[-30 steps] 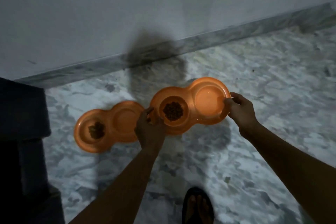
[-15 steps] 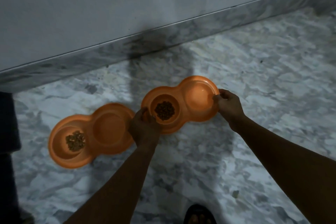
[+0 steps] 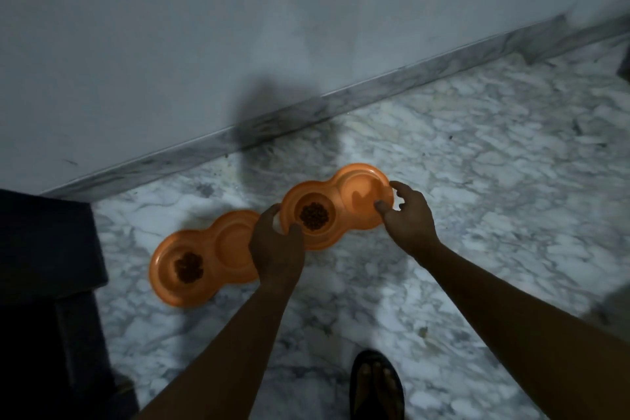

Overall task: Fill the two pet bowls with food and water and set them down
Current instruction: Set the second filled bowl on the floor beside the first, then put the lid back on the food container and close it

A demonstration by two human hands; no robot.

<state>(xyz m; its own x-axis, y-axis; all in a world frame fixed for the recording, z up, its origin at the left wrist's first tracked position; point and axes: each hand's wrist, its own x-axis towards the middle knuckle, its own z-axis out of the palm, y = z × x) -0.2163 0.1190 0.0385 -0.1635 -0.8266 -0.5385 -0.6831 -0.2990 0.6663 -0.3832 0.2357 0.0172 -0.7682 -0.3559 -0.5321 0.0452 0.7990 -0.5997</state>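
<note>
Two orange double pet bowls lie on the marble floor. The nearer-left bowl [image 3: 160,262] has brown kibble [image 3: 188,266] in its left cup, and its right cup looks clear. The other bowl [image 3: 341,215] sits to its right, with kibble [image 3: 314,216] in its left cup and a glossy right cup [image 3: 361,191]. My left hand [image 3: 276,249] curls round this bowl's left rim, thumb on top. My right hand [image 3: 409,218] is at the right rim with its fingers spread, only the fingertips near the edge.
A dark piece of furniture [image 3: 44,266] fills the left edge, close to the left bowl. A marble skirting [image 3: 375,85] and grey wall run behind the bowls. My sandalled foot [image 3: 376,385] stands at the bottom. Open floor lies to the right.
The right bowl has come down beside the left one. My right hand's fingers have spread off the rim; before, they gripped it. The view has shifted.
</note>
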